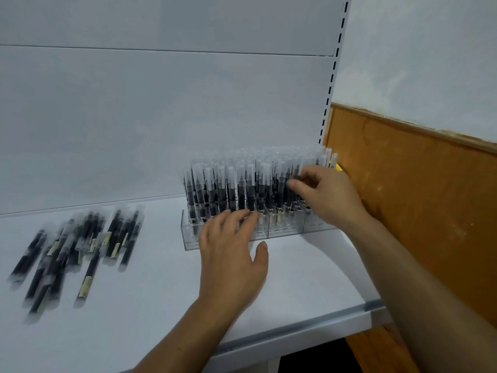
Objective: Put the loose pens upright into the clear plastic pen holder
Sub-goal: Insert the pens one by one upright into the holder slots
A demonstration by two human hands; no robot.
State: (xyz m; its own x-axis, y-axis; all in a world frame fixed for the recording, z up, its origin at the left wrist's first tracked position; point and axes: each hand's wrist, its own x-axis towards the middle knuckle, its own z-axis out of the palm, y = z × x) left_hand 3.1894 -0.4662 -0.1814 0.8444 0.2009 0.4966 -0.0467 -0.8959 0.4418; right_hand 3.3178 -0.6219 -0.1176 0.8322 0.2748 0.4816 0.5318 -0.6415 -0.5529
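black loose pens point(80, 246) are lying leftward, axes running away — flat left hand point(231, 254) nearer; right hand point(325, 195) pinching an upright pen point(281, 179).

Loose pens point(78, 246): a heap of dark-barrelled pens with frosted clear caps, some bearing pale labels. They lie flat and criss-crossed on the shelf point(150, 292), left, well apart from the holder.
Clear plastic pen holder point(191, 238): long, low, compartmented, at the shelf's right rear.
Upright pens point(231, 184): dense rows, caps up, standing in the holder.
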